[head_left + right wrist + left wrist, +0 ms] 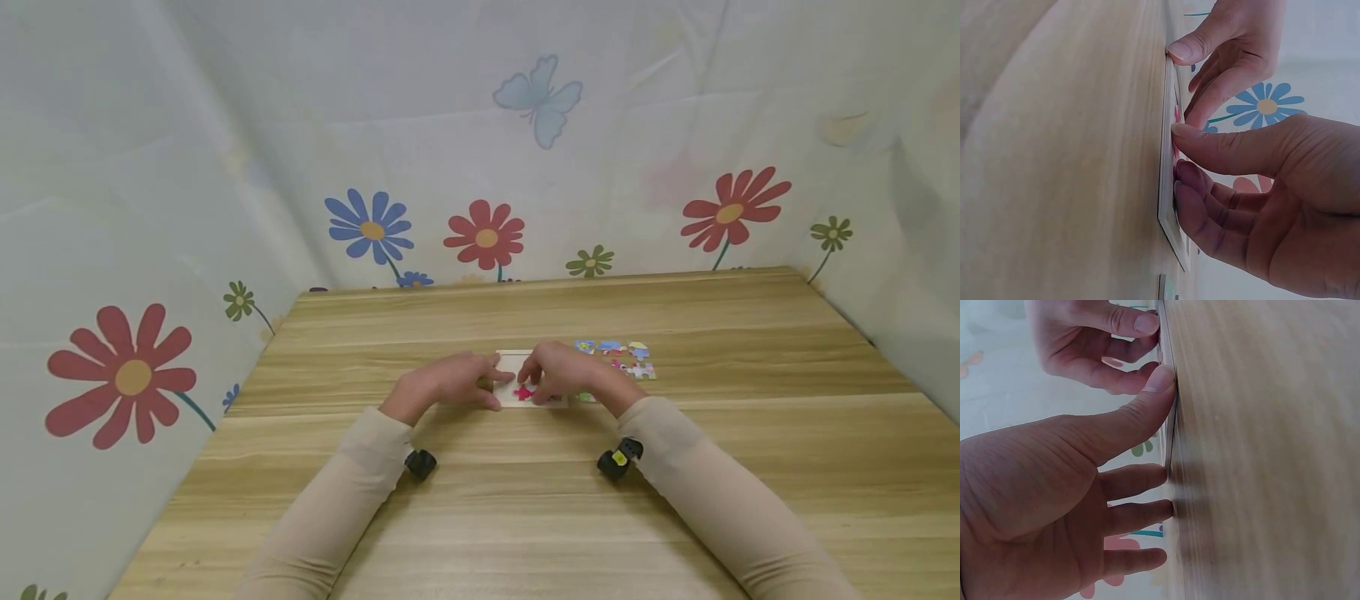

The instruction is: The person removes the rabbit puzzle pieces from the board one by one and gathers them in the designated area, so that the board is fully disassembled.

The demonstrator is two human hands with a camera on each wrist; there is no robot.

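Observation:
A shallow pale puzzle tray [514,361] lies flat on the table, with red puzzle pieces [522,392] along its near side. My left hand [459,379] steadies the tray's left end. Its thumb rests on the near edge and its other fingers [1138,519] are spread and nearly straight. Over the tray, my right hand [561,369] has its thumb and curled fingertips around a red piece low on the board. The right wrist view shows that hand [1285,206] close up, but the fingers hide most of the piece.
Loose colourful puzzle pieces [640,370] lie just right of the tray, partly behind the right hand. The wooden table [480,517] runs back to a flowered cloth backdrop [600,192]. Each wrist carries a small black camera [421,463].

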